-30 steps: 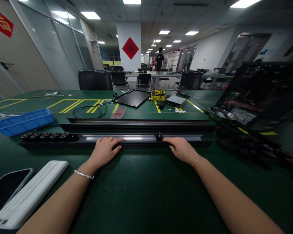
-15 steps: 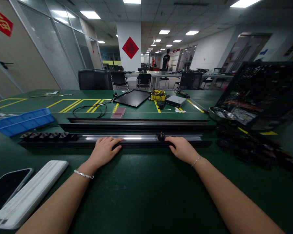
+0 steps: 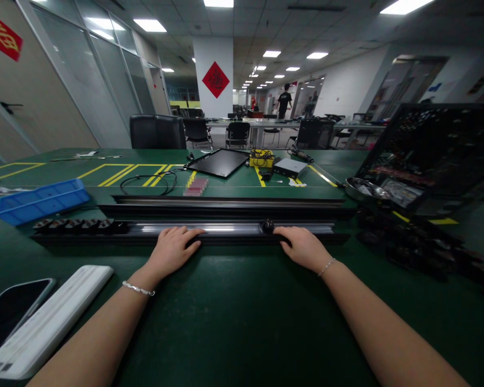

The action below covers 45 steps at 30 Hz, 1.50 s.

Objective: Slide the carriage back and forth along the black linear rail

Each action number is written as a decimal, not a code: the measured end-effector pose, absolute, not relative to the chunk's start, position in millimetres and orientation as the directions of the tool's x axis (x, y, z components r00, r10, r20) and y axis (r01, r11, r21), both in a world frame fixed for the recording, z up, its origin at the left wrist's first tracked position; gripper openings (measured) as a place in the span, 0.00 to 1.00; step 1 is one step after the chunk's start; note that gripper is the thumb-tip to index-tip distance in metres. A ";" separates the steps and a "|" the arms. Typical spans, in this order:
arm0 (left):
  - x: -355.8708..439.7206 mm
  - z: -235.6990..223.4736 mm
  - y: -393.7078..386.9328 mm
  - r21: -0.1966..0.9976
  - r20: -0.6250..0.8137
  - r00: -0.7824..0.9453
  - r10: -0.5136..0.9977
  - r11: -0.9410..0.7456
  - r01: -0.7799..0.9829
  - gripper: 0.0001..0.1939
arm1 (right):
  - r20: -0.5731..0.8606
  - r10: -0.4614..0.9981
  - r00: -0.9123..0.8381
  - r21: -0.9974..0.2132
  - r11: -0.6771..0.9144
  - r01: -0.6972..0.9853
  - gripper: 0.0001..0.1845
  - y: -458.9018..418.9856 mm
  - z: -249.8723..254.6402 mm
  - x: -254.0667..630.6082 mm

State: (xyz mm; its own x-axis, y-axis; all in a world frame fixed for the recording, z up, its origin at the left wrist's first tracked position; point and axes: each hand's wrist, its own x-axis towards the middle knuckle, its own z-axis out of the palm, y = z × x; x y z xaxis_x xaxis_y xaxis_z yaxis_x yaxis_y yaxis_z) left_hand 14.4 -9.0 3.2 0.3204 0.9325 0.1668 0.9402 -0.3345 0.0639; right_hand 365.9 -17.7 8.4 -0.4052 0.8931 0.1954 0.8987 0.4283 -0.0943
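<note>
A long black rail (image 3: 221,229) with a shiny channel lies crosswise in front of me. My left hand (image 3: 175,246) is closed over its near edge, fingers on top and thumb in front. My right hand (image 3: 300,244) is farther right on the same rail, thumb at the near edge. Its fingertips are at a small dark part (image 3: 268,226) sitting in the channel; their exact grip on it is hidden. Several black blocks (image 3: 80,226) sit in a row at the rail's left end.
Behind lies a second black rail (image 3: 226,207). A blue bin (image 3: 40,201) stands left, above a phone (image 3: 14,312) and a white oblong case (image 3: 50,325). Black parts (image 3: 423,247), a metal bowl (image 3: 365,189) and an open dark housing (image 3: 431,156) are at right. A person (image 3: 284,101) is far off.
The small dark part and my right hand have shifted very slightly right along the rail. My left hand stays put. The distant person has moved a little right.
</note>
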 end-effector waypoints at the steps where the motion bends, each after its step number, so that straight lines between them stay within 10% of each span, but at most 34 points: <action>1: 14.7 3.5 -9.2 0.059 0.167 0.322 0.932 -0.335 0.940 0.21 | 0.197 0.893 -0.405 -0.095 0.428 0.899 0.18 -17.9 8.8 366.0; 45: 14.4 2.8 -9.2 0.044 0.177 0.324 0.929 -0.336 0.941 0.20 | 0.204 0.900 -0.385 -0.145 0.416 0.898 0.15 -15.5 7.8 365.1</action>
